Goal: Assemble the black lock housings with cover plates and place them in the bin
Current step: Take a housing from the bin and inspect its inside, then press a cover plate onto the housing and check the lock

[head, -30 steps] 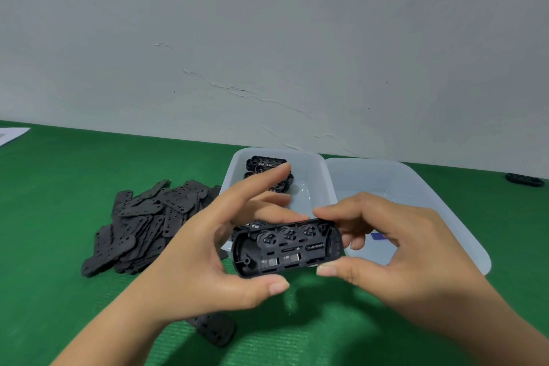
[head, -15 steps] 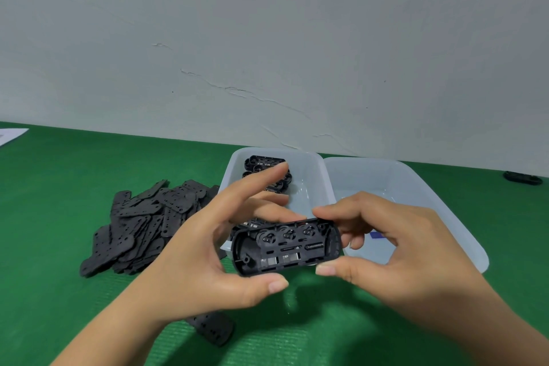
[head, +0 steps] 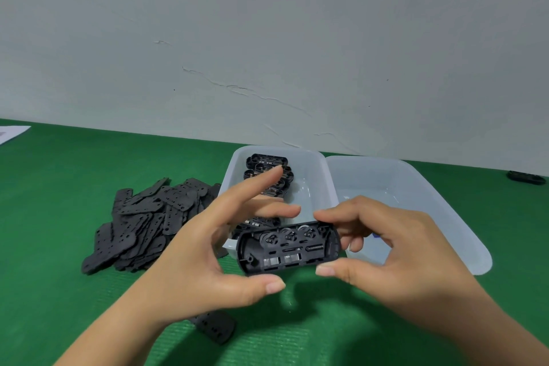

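The lock housing point(head: 288, 247) lies lengthwise between both hands (open face up): right hand point(head: 395, 249) pinches its end, left hand point(head: 208, 249) cradles it, fingers point(head: 261, 180) spread wide.

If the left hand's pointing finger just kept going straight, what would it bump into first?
Probably the housings stacked in the left bin: the left hand has its forefinger aimed up and away at them. Depth is hard to judge, so it might pass over them.

Matt black plastic lock housing point(head: 287, 248), translucent glossy plastic bins point(head: 416, 187), ribbed green mat point(head: 59, 202).
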